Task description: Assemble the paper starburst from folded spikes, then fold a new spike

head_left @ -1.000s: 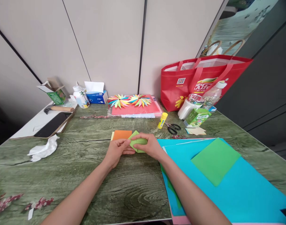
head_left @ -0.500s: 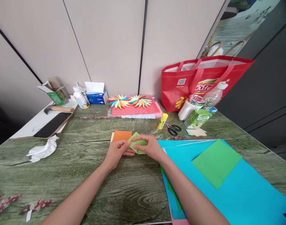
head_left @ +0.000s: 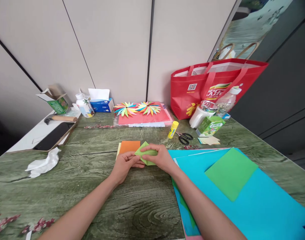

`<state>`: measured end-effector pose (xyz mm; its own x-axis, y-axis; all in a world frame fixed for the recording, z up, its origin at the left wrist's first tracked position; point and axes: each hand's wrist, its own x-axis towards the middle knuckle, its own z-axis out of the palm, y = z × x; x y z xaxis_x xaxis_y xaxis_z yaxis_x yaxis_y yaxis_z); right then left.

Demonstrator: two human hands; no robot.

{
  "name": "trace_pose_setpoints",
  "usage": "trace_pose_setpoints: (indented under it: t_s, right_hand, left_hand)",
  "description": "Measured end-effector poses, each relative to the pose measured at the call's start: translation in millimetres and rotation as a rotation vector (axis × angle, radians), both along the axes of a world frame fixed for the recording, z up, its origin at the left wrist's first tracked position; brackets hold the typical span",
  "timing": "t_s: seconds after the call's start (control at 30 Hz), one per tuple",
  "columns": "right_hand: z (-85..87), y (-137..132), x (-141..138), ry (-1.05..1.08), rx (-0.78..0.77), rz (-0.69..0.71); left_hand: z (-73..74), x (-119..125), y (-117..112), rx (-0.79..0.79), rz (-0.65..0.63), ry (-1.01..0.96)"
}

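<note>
A small folded light-green paper (head_left: 145, 152) lies on the green wood-grain table (head_left: 92, 186) at its middle. My left hand (head_left: 125, 164) pinches the paper's left side, fingers closed on it. My right hand (head_left: 160, 158) presses and grips its right side from above. Just behind the green piece lies an orange paper square (head_left: 129, 146) on a pale yellow sheet. Both forearms reach in from the bottom edge.
Large blue sheets (head_left: 247, 206) with a green square (head_left: 229, 172) lie at the right. Scissors (head_left: 184, 137), a glue stick (head_left: 172, 129), a green carton (head_left: 210, 125), a red bag (head_left: 212, 83), paper stars (head_left: 137, 108), a tissue box (head_left: 101, 101) and a crumpled tissue (head_left: 42, 162) surround the spot.
Both hands stay on the green paper, with the fingers shifting slightly along its fold. The view has moved a little.
</note>
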<state>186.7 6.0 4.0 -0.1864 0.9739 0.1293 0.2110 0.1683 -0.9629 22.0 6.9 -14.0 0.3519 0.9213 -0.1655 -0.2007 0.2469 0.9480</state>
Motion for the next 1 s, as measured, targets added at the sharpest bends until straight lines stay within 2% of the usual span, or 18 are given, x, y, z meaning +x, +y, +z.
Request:
trace_pose_setpoints:
  t_s: [0.67, 1.0]
  right_hand:
    - [-2.7, -1.2, -2.6, -0.020, 0.033, 0.027]
    - [-2.0, -1.6, -2.7, -0.008, 0.007, -0.001]
  left_hand:
    - [1.2, -4.6, -1.2, -0.030, 0.014, 0.037]
    - [3.3, -6.6, -1.1, -0.034, -0.046, 0.009]
